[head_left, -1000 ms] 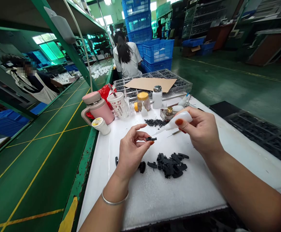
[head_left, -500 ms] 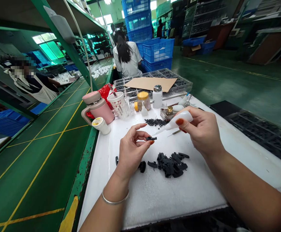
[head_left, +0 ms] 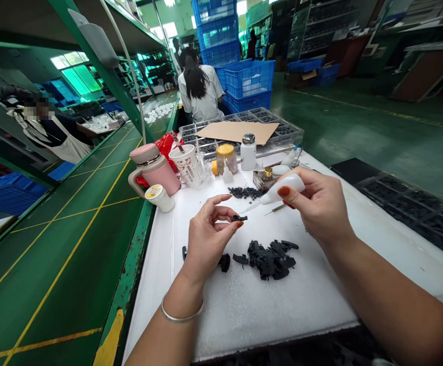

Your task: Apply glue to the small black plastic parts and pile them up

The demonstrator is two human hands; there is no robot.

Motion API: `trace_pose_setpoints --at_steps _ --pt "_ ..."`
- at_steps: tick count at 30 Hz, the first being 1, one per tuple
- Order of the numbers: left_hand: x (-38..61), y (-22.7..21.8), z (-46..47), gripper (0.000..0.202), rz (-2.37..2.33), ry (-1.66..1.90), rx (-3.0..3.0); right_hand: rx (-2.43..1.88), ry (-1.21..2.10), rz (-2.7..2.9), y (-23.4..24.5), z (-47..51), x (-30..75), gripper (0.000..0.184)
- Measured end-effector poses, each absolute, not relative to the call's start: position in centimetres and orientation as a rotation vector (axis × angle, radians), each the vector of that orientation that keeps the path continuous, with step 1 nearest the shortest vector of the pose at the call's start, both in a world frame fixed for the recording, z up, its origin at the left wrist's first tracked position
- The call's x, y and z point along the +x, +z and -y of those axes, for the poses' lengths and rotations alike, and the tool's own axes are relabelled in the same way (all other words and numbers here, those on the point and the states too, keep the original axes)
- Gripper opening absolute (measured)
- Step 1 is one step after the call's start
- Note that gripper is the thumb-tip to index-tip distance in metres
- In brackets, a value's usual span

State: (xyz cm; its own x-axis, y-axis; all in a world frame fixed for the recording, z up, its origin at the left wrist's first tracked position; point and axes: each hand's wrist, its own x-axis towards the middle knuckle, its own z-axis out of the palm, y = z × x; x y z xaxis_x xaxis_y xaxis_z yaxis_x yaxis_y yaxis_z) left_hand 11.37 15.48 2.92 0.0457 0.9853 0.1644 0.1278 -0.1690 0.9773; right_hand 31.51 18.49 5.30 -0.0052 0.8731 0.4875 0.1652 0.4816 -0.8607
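Pinched between the thumb and fingers of my left hand (head_left: 208, 236) is a small black plastic part (head_left: 239, 218). My right hand (head_left: 322, 206) is closed around a white squeeze bottle (head_left: 284, 189), tilted so that its thin nozzle points down and left. The nozzle tip is close to the black part; whether they touch I cannot tell. Below the hands lies a pile of black plastic parts (head_left: 269, 259) on the white tabletop (head_left: 282, 310). Another black part (head_left: 224, 263) is partly hidden behind my left hand. Tiny black rings (head_left: 244, 192) are heaped beyond the hands.
At the table's far left stand a pink thermos (head_left: 156, 170), a white jar (head_left: 159, 198) and a patterned cup (head_left: 187, 165). A yellow-lidded jar (head_left: 227, 158), pump bottle (head_left: 248, 152) and glass bottle (head_left: 265, 179) sit behind. A thin needle tool (head_left: 277, 209) lies near the bottle. Co-workers sit beyond.
Both hands hold almost the same pose, with the black part and the squeeze bottle nearly still. On the left, a co-worker's head has shifted slightly.
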Motion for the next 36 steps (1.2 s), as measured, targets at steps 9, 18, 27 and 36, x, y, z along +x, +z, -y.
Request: trace_pose_setpoints --at_steps 9,18,27,36 --pt "11.4 2.8 -15.5 0.050 -1.183 1.237 1.443 -0.946 0.714 1.498 5.3 -18.3 31.6 0.024" --pt "11.3 2.8 -15.6 0.049 -1.180 1.244 1.445 -0.882 0.890 1.399 5.1 -18.6 31.6 0.025" --pt "11.5 3.1 -15.4 0.050 -1.063 1.312 1.367 -0.713 1.491 0.779 4.8 -20.3 32.1 0.021" --pt "11.0 2.9 -16.0 0.053 -0.922 1.422 1.119 -0.720 1.816 1.207 2.8 -18.0 28.2 0.029"
